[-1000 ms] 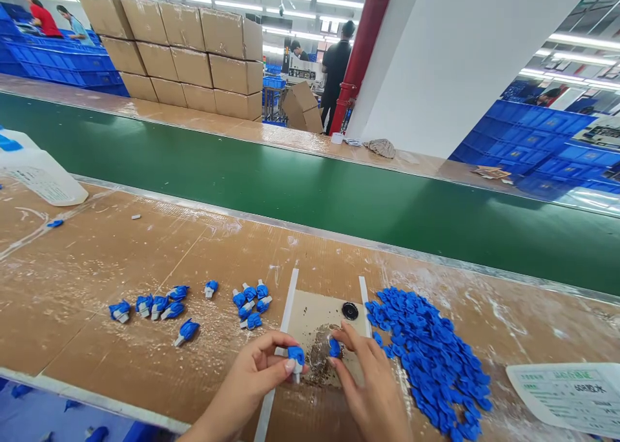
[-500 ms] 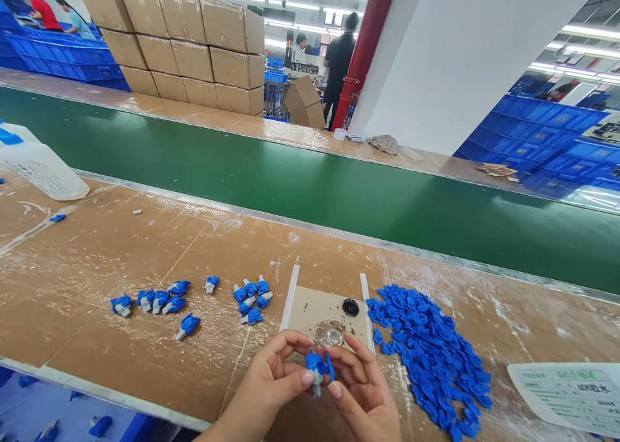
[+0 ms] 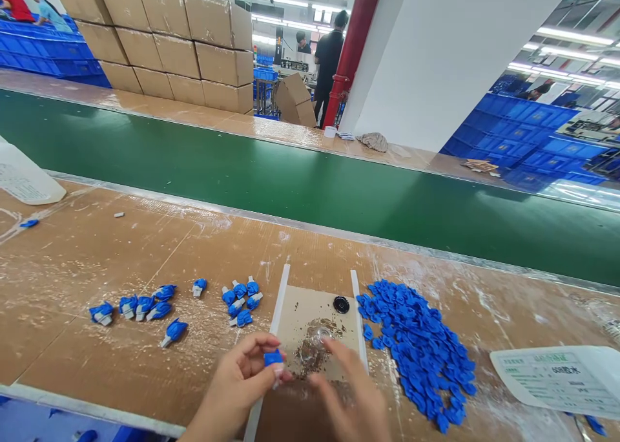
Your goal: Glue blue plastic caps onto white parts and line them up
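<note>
Between the thumb and fingers of my left hand (image 3: 242, 380) is a small blue and grey piece (image 3: 273, 358). My right hand (image 3: 353, 390), a little blurred, has its fingers apart with nothing seen between them. Its index fingertip is at a small clear round dish (image 3: 321, 337) on a stained cardboard sheet (image 3: 305, 303). Behind the dish lies a black round cap (image 3: 341, 304). Right of the sheet spreads a large pile of loose blue pieces (image 3: 421, 345). Several blue and grey pieces (image 3: 239, 300) lie to the left in loose groups.
White strips (image 3: 359, 313) flank the cardboard. A labelled white bottle (image 3: 557, 377) lies at right, another (image 3: 29, 174) at far left. A green belt (image 3: 290, 177) crosses behind the table. Beyond it stand stacked cartons (image 3: 165, 48), a red pipe (image 3: 346, 61) and a person in black (image 3: 328, 61).
My right hand has come away from the blue and grey piece and opened over the cardboard. My left hand has moved left with the piece. The whole view has shifted slightly.
</note>
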Tool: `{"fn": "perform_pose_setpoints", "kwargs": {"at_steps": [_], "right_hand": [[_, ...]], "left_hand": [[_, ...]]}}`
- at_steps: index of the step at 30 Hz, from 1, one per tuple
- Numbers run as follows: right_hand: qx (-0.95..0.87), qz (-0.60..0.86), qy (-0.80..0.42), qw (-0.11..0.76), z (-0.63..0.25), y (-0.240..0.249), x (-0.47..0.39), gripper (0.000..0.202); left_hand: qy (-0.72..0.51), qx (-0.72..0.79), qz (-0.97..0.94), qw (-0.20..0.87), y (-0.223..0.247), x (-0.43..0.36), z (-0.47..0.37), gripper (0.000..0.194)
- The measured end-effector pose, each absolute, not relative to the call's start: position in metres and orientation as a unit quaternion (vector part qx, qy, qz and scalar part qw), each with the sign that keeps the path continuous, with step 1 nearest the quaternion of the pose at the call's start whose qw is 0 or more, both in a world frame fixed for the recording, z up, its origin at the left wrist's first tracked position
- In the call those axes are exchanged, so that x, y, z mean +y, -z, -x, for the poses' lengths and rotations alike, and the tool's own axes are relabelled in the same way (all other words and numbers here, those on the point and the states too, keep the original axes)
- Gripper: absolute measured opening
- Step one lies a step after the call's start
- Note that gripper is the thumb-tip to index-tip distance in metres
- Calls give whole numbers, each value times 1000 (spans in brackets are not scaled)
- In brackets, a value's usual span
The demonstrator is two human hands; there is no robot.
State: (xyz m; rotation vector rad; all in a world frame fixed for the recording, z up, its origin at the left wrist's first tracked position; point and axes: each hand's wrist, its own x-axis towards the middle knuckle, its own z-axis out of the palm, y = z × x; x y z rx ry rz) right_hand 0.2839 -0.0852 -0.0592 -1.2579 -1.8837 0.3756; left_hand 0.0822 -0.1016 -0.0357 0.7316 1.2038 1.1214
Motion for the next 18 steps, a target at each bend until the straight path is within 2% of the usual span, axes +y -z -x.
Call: {"fn": "perform_pose_setpoints", "kwargs": {"at_steps": [2,3,5,7,13,18], "right_hand": [[-725,580,-66,365,-315,67,-67,28],[-729,601,-29,325,-329,72,-56,33],[-737,609,-13,294,-349,82,-38,39],[-750,603,-13,273,-356,91,-24,41],[-760,602,-4,242,-352,94,-19,35],[-797,549,1,252,-365,99,-35,38]], "left_hand": [[-486,609,-423,463,42,-108,-58,23],[-459,647,-503,343,46,-110,-45,20],[-365,672,-639,90,53,-113,-18,18],[-281,653,-700,-65,59,-111,7,19],[-253,645,-701,-172,60,-97,43,18],[-256,612,-729,-167,47,-95,19,20]]}}
